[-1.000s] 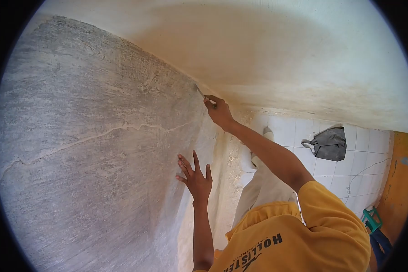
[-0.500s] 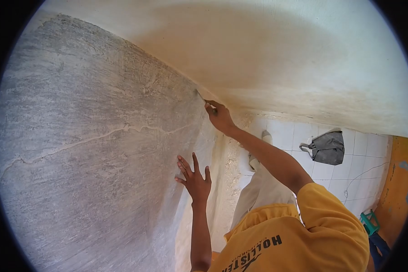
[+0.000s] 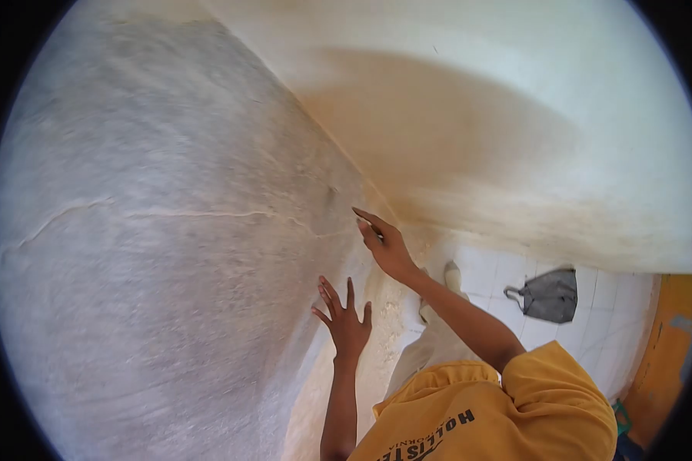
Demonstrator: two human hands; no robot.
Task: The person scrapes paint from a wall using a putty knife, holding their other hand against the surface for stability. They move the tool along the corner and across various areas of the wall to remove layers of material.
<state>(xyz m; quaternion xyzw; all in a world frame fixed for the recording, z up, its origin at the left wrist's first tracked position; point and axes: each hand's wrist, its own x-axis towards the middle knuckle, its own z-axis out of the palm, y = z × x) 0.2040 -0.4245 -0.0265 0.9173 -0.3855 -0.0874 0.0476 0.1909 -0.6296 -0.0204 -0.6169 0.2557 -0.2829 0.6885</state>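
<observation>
at the far left, a rough grey plaster wall point(image 3: 131, 307) fills a large part of the view, and its surface looks somewhat blurred. a pale, crooked crack line point(image 3: 207, 213) runs across this wall, with a break in its left part, and its right end comes near the hands.

the left hand point(image 3: 347, 330) is in front of the lower right part of the grey wall, with its fingers spread wide. it grips nothing; whether the fingertips touch the plaster, i cannot tell.

the right hand point(image 3: 387, 250) is a little higher and more to the right, well apart from the left one. its index finger is stretched toward the grey wall, near the corner line. the thumb and fingers are closed around a small dark handle point(image 3: 379, 237); the rest of this tool is hidden or too blurred to see.

behind and above the right hand, a cream wall point(image 3: 592, 100) meets the grey one, and it carries a broad brownish shadow. below are pale trousers point(image 3: 430, 349), light shoes point(image 3: 453, 276) and a yellow t-shirt point(image 3: 500, 415) with dark lettering.

farther right, a grey bag point(image 3: 552, 295) with a handle loop lies on the white tiled floor point(image 3: 500, 269). at the far right stands an orange wall point(image 3: 661, 346), with a green object point(image 3: 621, 417) near its foot, partly behind the shirt.
</observation>
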